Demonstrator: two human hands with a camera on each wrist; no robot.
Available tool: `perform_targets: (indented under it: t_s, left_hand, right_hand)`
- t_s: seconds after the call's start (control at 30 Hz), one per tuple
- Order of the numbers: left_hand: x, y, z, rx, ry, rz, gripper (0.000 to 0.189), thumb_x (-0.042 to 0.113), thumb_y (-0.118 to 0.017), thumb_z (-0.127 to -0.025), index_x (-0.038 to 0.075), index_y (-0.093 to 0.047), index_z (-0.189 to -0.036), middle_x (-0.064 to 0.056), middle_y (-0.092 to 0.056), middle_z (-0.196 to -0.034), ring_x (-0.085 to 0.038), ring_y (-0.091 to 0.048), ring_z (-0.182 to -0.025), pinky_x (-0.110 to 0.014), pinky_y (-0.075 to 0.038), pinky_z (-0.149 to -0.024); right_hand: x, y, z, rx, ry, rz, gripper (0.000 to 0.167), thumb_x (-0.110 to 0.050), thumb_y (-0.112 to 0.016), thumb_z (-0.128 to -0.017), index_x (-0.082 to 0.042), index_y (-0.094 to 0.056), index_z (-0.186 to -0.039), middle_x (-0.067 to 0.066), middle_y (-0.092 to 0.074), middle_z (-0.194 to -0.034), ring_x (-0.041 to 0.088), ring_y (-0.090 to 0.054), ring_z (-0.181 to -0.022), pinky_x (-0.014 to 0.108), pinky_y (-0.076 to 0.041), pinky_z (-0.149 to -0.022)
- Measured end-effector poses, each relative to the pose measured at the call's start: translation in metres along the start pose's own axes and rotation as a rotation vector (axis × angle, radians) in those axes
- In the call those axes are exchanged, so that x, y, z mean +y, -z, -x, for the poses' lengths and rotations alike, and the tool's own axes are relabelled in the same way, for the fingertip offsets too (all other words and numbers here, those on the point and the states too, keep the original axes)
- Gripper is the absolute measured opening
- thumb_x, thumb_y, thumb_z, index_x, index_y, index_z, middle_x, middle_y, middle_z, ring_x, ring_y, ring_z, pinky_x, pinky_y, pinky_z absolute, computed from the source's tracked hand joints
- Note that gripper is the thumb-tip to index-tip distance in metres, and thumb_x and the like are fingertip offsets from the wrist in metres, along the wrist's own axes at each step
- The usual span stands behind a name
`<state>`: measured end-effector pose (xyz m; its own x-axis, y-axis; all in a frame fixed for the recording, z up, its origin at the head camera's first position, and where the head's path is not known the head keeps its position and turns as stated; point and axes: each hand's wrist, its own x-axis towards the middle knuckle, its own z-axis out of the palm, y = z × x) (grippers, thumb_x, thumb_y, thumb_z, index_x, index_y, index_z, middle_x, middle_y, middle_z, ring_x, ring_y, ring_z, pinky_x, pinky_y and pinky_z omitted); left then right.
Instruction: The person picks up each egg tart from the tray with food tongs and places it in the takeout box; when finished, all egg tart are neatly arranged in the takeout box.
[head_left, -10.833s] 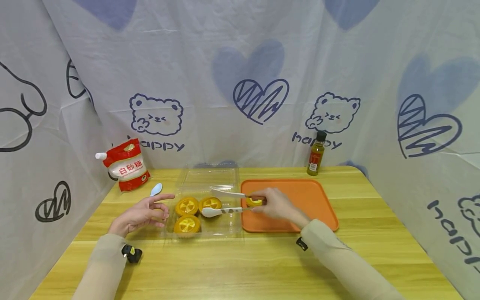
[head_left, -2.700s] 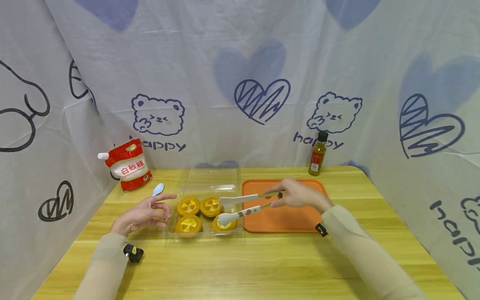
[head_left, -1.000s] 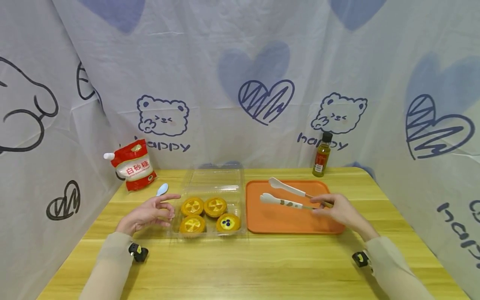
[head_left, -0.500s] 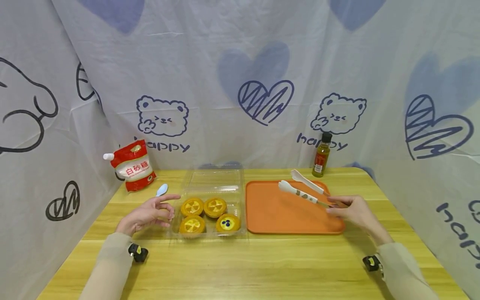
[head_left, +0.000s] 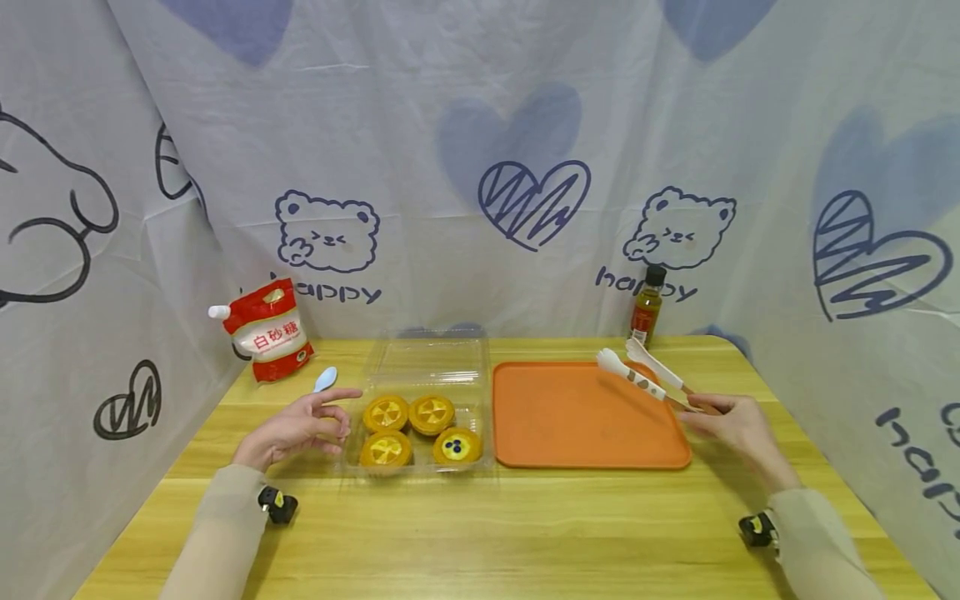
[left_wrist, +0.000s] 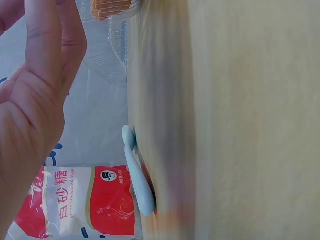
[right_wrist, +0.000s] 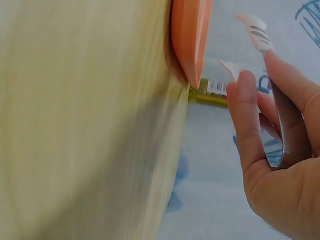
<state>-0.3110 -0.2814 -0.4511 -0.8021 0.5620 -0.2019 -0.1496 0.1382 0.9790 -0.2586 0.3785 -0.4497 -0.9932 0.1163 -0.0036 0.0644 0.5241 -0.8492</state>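
Observation:
My right hand (head_left: 738, 423) holds a pair of tongs (head_left: 651, 385) by the metal handle, its two white patterned tips spread apart over the right end of the orange tray (head_left: 540, 417). In the right wrist view, thumb and fingers lie along the tongs' metal arms (right_wrist: 287, 122). At the left edge of a clear plastic box (head_left: 480, 477), my left hand (head_left: 303, 429) hovers with loosely bent fingers and nothing in them. Inside the box sit several tarts (head_left: 386, 450); the front right tart (head_left: 456, 447) bears dark blue berries, the others yellow wedge toppings.
A red and white sugar bag (head_left: 272, 333) stands at the back left, with a pale blue spoon (head_left: 326, 379) in front of it. At the back right is a bottle (head_left: 647, 312) of yellowish liquid, partly behind the tongs. Printed curtains enclose the table.
The berry tart has gone from the tray into the box's front right spot, where the tongs let it go. Since then my right hand has carried the tongs rightward. My left hand stays put.

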Motion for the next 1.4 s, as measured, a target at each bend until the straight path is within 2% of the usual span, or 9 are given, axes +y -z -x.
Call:
perform_targets:
  t_s: [0.23,0.4,0.6,0.9,0.97,1.07,1.13,1.2,1.4]
  left_hand:
    - [0.000,0.000,0.001,-0.001,-0.002,0.009,0.072,-0.003,-0.058,-0.093,0.002,-0.018,-0.153,-0.005,-0.061,-0.094,-0.017,-0.062,-0.079,-0.034,-0.061,-0.073]
    - [0.001,-0.001,0.001,-0.002,-0.006,0.007,0.072,-0.004,-0.058,-0.093,0.002,-0.019,-0.153,-0.005,-0.060,-0.095,-0.018,-0.062,-0.079,-0.034,-0.061,-0.074]
    - [0.000,0.000,0.001,0.006,-0.003,0.001,0.072,-0.003,-0.058,-0.092,0.003,-0.020,-0.153,-0.004,-0.060,-0.095,-0.018,-0.062,-0.079,-0.035,-0.061,-0.075]
    - [0.000,0.000,0.001,0.002,-0.003,0.007,0.073,-0.004,-0.059,-0.092,0.003,-0.019,-0.153,-0.005,-0.060,-0.095,-0.018,-0.062,-0.079,-0.035,-0.061,-0.075]
    - [0.000,0.000,0.001,0.002,-0.003,0.006,0.073,-0.004,-0.059,-0.092,0.003,-0.019,-0.153,-0.005,-0.060,-0.095,-0.018,-0.062,-0.079,-0.035,-0.061,-0.075]
    - [0.000,0.000,0.000,0.001,-0.002,0.002,0.073,-0.003,-0.059,-0.092,0.003,-0.019,-0.153,-0.005,-0.060,-0.095,-0.018,-0.062,-0.079,-0.034,-0.061,-0.075]
    - [0.000,0.000,0.001,0.003,-0.001,0.000,0.073,-0.003,-0.059,-0.092,0.003,-0.019,-0.153,-0.004,-0.060,-0.095,-0.018,-0.062,-0.080,-0.034,-0.061,-0.075]
    - [0.000,0.000,0.001,0.001,-0.004,-0.002,0.073,-0.003,-0.059,-0.092,0.003,-0.019,-0.153,-0.004,-0.060,-0.095,-0.017,-0.062,-0.080,-0.034,-0.061,-0.074]
    - [0.000,0.000,0.001,-0.001,-0.008,-0.005,0.073,-0.002,-0.059,-0.092,0.003,-0.019,-0.153,-0.004,-0.060,-0.095,-0.018,-0.062,-0.080,-0.034,-0.061,-0.075]
  right_hand:
    - [0.010,0.012,0.000,-0.026,-0.015,-0.084,0.070,-0.024,-0.078,-0.085,0.011,-0.048,-0.137,0.029,-0.058,-0.128,0.012,-0.073,-0.078,0.028,-0.060,-0.074]
    - [0.014,0.019,0.000,-0.010,-0.010,-0.112,0.073,-0.022,-0.079,-0.083,0.012,-0.045,-0.138,0.004,-0.068,-0.119,0.005,-0.071,-0.078,0.027,-0.060,-0.074]
    - [0.019,0.026,0.000,0.007,0.008,-0.037,0.074,-0.027,-0.080,-0.082,0.011,-0.049,-0.136,-0.004,-0.067,-0.119,-0.017,-0.057,-0.083,0.018,-0.057,-0.073]
    - [0.029,0.035,0.001,0.068,0.030,0.009,0.048,-0.027,-0.081,-0.081,-0.006,-0.068,-0.122,-0.038,-0.054,-0.091,-0.019,-0.048,-0.084,0.008,-0.049,-0.069]
    - [0.031,0.036,0.001,0.073,0.019,0.045,0.056,-0.029,-0.080,-0.082,-0.002,-0.064,-0.128,-0.034,-0.055,-0.096,-0.005,-0.056,-0.096,0.006,-0.046,-0.070]
    - [0.033,0.035,0.000,0.068,-0.013,0.085,0.071,-0.031,-0.078,-0.084,0.008,-0.050,-0.136,-0.002,-0.066,-0.119,0.025,-0.053,-0.118,0.003,-0.041,-0.070]
    - [0.034,0.035,0.000,0.056,-0.035,0.100,0.073,-0.032,-0.076,-0.085,0.008,-0.047,-0.139,0.022,-0.054,-0.136,0.044,-0.039,-0.128,0.003,-0.039,-0.070]
    - [0.035,0.035,0.000,0.051,-0.051,0.100,0.073,-0.030,-0.075,-0.087,0.008,-0.045,-0.140,0.036,-0.036,-0.146,0.045,-0.038,-0.128,0.004,-0.037,-0.069]
    - [0.040,0.036,0.000,0.054,-0.076,0.089,0.070,-0.023,-0.074,-0.087,0.011,-0.043,-0.139,0.039,-0.036,-0.143,0.042,-0.039,-0.122,0.005,-0.042,-0.068]
